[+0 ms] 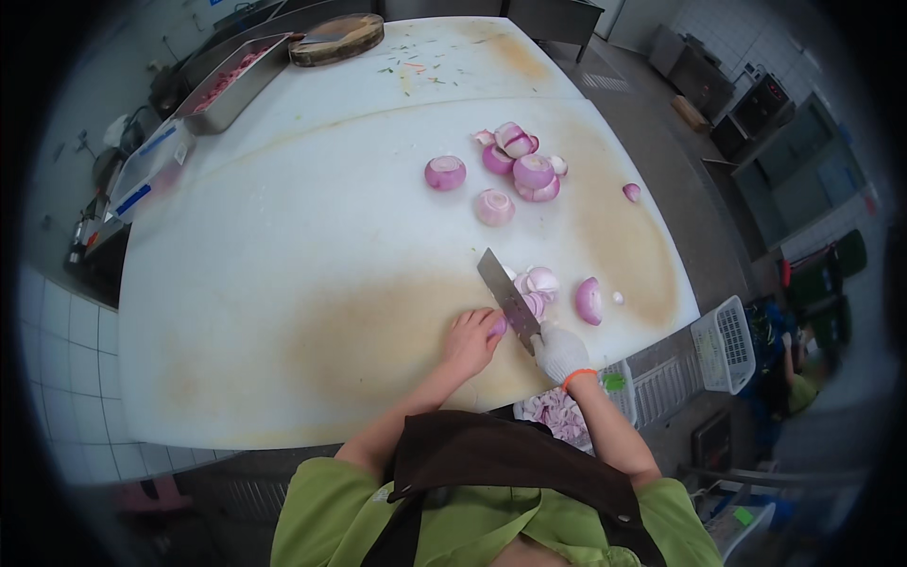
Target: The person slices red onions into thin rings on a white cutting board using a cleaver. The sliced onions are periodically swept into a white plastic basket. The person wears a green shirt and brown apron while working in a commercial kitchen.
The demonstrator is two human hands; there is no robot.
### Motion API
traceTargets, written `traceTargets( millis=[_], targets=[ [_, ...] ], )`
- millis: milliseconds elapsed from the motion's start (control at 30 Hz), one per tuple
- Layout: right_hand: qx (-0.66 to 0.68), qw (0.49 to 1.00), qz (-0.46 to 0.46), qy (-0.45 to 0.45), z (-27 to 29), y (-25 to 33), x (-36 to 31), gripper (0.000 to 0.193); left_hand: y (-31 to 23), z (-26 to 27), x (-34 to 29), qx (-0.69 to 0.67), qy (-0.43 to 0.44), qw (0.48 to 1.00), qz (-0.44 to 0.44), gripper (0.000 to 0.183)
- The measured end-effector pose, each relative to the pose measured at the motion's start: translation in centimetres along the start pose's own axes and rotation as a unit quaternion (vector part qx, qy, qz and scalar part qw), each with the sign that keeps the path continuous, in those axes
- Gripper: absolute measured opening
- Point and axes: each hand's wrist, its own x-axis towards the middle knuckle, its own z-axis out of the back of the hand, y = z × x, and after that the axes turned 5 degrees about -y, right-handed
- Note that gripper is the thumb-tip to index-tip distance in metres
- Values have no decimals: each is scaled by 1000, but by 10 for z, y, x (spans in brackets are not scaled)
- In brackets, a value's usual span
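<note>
My right hand [563,353], in a white glove with an orange band at the wrist, grips a cleaver [507,293] whose wide blade slants up and left over the white board. Just left of the blade, my bare left hand [471,342] has its fingers curled on a piece of red onion [498,326]. Cut onion pieces [536,285] lie against the blade's right side. Further right rests an onion half [589,300]. Beyond the blade sit several peeled red onions, among them a single onion [495,207] and a cluster [533,171].
Below the table's front edge stands a container of chopped onion [557,412]. A white basket [724,346] is at the right. Far left are a metal tray of meat [231,87], a clear plastic box [154,168] and a round wooden board [337,40] with a blade on it.
</note>
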Motion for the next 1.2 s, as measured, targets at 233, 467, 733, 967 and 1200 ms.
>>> traceTargets(
  millis=[233,467,733,967,1200],
  targets=[
    [-94,995,26,-12,-19,19,-7,29,18,-5,-15,-40,-26,998,36,25],
    [-25,1000,-5,17,-8,35,-11,27,16,-7,-17,-70,-35,996,51,19],
    [-35,999,11,11,4,47,-13,27,28,-5,-13,-67,-80,994,7,14],
    [-22,999,25,12,-10,45,-15,27,28,-5,-17,-84,-56,994,41,12],
    [-5,1000,-5,17,8,59,-20,25,29,-2,-17,-74,-65,995,33,9]
  ],
)
